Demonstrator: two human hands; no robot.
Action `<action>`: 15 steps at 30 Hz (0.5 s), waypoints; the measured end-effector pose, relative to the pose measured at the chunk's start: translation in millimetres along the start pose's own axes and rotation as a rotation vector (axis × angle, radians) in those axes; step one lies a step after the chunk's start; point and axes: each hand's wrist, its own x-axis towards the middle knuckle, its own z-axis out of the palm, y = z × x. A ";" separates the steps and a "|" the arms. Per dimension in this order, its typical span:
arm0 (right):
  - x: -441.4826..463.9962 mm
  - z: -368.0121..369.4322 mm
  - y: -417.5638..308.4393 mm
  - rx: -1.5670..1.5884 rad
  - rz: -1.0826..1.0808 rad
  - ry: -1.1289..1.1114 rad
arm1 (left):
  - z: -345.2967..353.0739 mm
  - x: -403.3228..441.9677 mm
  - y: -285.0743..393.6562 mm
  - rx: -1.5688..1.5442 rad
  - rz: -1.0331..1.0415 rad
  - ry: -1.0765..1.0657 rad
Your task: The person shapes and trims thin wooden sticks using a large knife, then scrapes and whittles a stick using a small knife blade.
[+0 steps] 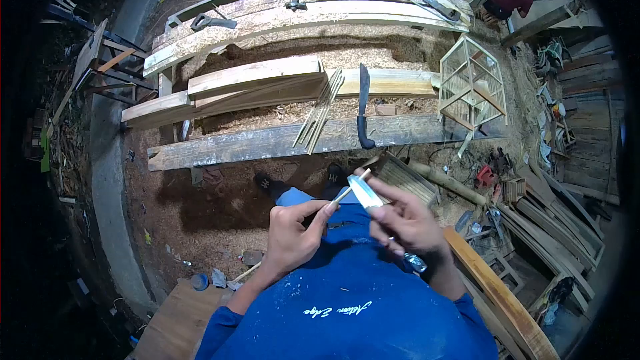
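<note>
The left hand (pixel 293 233) pinches a thin stick (pixel 342 196), partly hidden, while the blurred right hand (pixel 405 219) grips a knife (pixel 363 193), its handle (pixel 415 263) mostly covered.

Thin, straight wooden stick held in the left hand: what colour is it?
Pale yellowish tan; the thin wooden stick shows best in the head view.

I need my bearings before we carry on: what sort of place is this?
Probably a woodworking shop or yard: a handsaw and a hammer lie out on the far timbers, and wood shavings litter the ground.
</note>
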 end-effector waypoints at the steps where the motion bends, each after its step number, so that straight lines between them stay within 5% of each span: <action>1: 7.4 2.9 5.6 0.077 0.055 -0.071 | 1.1 1.5 -0.5 0.003 0.001 0.002; 9: 13.6 13.4 14.9 0.130 0.086 -0.114 | 2.9 0.7 3.4 0.008 0.091 0.020; 11: 10.2 14.1 15.6 0.040 0.061 -0.032 | 3.5 -0.9 2.2 0.018 0.114 0.030; 13: 5.9 3.2 12.6 -0.092 -0.146 0.328 | 1.7 -4.9 2.2 0.029 0.143 0.037; 15: -5.7 -24.3 -2.0 0.079 -0.244 0.448 | -7.8 -12.1 1.8 0.019 0.028 0.040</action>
